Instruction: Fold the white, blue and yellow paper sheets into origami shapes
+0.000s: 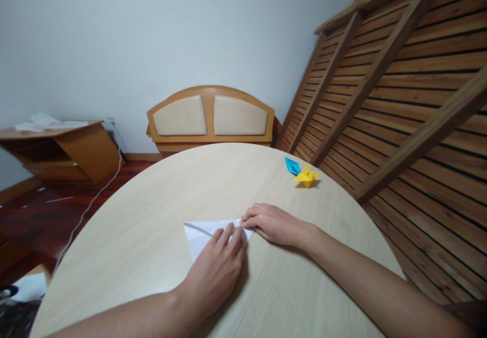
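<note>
Both flat | left hand [213, 272], right hand [272, 224] pressing white paper [198, 236] (unmarked)

The left hand [215, 272] hides the lower part of the white paper [201, 234], the right hand [272, 224] covers its right corner, and the table [133, 246] is cut off at the bottom edge.

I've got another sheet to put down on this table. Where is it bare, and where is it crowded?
Bare: the table left of the white paper, and its far middle before the yellow and blue origami. Crowded: near centre, where the left hand and right hand press the paper.
</note>
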`<state>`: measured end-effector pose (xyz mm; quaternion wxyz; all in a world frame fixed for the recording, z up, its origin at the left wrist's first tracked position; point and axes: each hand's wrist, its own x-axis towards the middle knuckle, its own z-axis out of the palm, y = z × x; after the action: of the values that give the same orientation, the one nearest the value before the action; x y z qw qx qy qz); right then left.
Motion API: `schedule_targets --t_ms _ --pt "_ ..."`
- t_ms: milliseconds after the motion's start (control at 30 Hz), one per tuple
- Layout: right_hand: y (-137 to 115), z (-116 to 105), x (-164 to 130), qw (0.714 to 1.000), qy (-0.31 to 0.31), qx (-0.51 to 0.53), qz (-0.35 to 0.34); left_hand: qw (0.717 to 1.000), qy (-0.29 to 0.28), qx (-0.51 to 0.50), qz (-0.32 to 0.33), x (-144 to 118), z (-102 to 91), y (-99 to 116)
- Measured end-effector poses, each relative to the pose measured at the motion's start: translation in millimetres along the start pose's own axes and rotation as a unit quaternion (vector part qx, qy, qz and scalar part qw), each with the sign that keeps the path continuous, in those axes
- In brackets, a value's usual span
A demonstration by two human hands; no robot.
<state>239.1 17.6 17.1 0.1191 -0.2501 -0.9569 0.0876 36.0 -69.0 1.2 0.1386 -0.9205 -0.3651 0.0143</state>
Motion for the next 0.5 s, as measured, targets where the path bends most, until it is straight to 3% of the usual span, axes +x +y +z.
schedule_targets --t_ms 267,500 --pt "-0.1 -15.6 -7.5 0.998 -0.038 0.044 -0.016 0.998 -0.047 -0.029 0.015 1.6 4.5 -2.5" --pt "8.7 -27.3 -19.2 0.998 -0.046 0.027 0.030 0.998 -0.046 -0.041 0.016 3.4 4.2 -3.0"
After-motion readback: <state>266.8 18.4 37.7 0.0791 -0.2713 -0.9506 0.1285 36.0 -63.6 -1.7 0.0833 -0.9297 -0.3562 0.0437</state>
